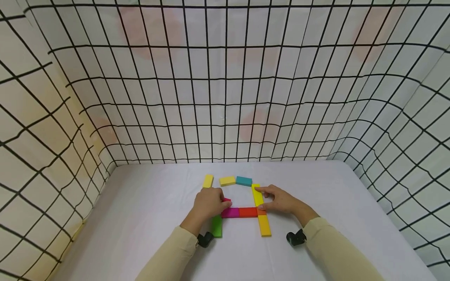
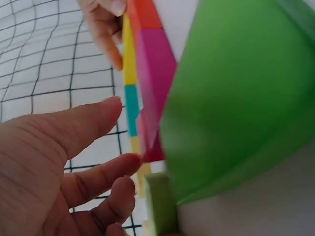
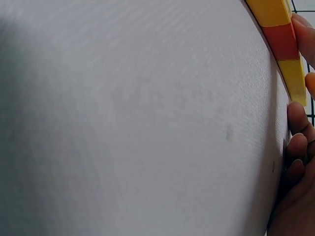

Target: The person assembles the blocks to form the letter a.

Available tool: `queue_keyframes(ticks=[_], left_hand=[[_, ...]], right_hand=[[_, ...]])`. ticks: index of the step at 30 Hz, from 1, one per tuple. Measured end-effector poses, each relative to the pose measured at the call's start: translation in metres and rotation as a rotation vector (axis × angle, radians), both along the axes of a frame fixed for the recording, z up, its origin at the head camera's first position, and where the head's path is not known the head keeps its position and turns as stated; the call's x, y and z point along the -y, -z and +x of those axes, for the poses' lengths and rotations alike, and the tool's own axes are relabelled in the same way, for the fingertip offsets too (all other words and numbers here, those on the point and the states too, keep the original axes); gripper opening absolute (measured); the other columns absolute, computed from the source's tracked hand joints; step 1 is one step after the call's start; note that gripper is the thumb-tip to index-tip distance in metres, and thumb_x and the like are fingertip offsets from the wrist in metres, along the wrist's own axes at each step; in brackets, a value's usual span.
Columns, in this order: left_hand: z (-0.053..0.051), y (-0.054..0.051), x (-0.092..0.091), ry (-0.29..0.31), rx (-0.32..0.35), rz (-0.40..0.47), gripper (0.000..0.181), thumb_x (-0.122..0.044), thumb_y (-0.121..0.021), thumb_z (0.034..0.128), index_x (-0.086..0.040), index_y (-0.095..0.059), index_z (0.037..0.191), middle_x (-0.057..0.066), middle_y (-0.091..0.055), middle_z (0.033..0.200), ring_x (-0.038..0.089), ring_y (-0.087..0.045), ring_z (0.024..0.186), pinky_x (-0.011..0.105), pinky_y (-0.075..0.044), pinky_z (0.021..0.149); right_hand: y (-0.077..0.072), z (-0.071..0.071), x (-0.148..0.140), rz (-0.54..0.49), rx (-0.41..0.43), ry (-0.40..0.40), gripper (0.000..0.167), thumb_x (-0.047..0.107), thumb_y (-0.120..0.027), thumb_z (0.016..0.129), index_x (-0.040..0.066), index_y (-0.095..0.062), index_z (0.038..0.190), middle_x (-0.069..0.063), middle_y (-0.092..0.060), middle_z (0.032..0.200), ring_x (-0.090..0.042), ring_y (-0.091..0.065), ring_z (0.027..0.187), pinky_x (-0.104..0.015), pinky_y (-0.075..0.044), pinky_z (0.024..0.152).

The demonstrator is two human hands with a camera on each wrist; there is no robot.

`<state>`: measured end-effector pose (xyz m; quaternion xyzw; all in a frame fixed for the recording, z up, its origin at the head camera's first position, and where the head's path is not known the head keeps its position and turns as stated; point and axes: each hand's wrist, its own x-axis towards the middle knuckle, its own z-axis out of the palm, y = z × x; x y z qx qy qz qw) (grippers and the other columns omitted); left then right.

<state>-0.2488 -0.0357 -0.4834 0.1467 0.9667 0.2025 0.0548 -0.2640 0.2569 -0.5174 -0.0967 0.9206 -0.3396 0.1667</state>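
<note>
Loosely open, the left hand (image 1: 208, 201) has a red block (image 1: 227, 200) beside its thumb; right of this grip lies a magenta block (image 1: 231, 213); then the right hand (image 1: 282, 201), finger and thumb apart, touches a yellow block (image 1: 258, 199).

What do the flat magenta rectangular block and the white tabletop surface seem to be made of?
Flat magenta rectangular block: probably painted wood, possibly plastic; smooth, low-sheen finish, evenly coloured, straight edges. White tabletop surface: perhaps cloth or vinyl; matte, showing fine texture up close.

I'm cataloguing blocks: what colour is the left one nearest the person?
Green; the block shows best in the head view.
</note>
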Motion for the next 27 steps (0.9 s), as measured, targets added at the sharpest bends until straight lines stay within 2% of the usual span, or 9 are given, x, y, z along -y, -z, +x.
queue_keyframes(ticks=[6, 11, 16, 22, 27], left_hand=[[-0.005, 0.003, -0.004, -0.041, 0.023, -0.008, 0.029, -0.040, -0.081, 0.0858, -0.012, -0.072, 0.090, -0.004, -0.063, 0.072, 0.015, -0.054, 0.067, 0.028, -0.043, 0.058], [-0.013, 0.009, 0.003, -0.039, 0.042, 0.022, 0.029, -0.036, -0.080, 0.0875, -0.013, -0.074, 0.104, 0.000, -0.063, 0.085, 0.018, -0.055, 0.082, 0.032, -0.047, 0.069], [-0.015, 0.016, 0.014, -0.019, 0.039, 0.086, 0.037, -0.037, -0.083, 0.0845, -0.015, -0.075, 0.114, 0.003, -0.064, 0.097, 0.022, -0.055, 0.095, 0.038, -0.048, 0.079], [-0.018, 0.018, 0.019, 0.006, 0.043, 0.098, 0.037, -0.037, -0.086, 0.0805, -0.018, -0.075, 0.110, 0.001, -0.061, 0.095, 0.020, -0.053, 0.089, 0.034, -0.045, 0.075], [-0.020, 0.018, 0.018, 0.013, 0.066, 0.103, 0.034, -0.033, -0.087, 0.0810, -0.016, -0.076, 0.109, 0.001, -0.058, 0.091, 0.018, -0.051, 0.085, 0.031, -0.044, 0.072]], right_hand=[[0.000, -0.001, 0.001, -0.005, -0.011, -0.004, 0.076, 0.046, -0.084, 0.081, 0.026, -0.055, 0.148, -0.002, -0.051, 0.109, -0.020, -0.045, 0.103, -0.033, -0.040, 0.082], [0.000, 0.000, 0.001, -0.014, -0.007, 0.001, 0.075, 0.045, -0.084, 0.081, 0.027, -0.055, 0.148, -0.002, -0.051, 0.108, -0.020, -0.045, 0.104, -0.034, -0.041, 0.082], [-0.002, 0.001, 0.002, -0.021, 0.004, 0.002, 0.075, 0.044, -0.085, 0.081, 0.026, -0.055, 0.148, -0.003, -0.051, 0.108, -0.021, -0.045, 0.104, -0.034, -0.041, 0.082], [-0.003, 0.001, 0.001, -0.018, -0.008, -0.009, 0.075, 0.045, -0.084, 0.081, 0.025, -0.055, 0.148, -0.003, -0.051, 0.108, -0.021, -0.045, 0.103, -0.034, -0.040, 0.082], [-0.003, 0.001, 0.001, -0.009, 0.004, -0.003, 0.076, 0.047, -0.084, 0.081, 0.026, -0.055, 0.148, -0.003, -0.051, 0.109, -0.021, -0.045, 0.104, -0.033, -0.041, 0.082]])
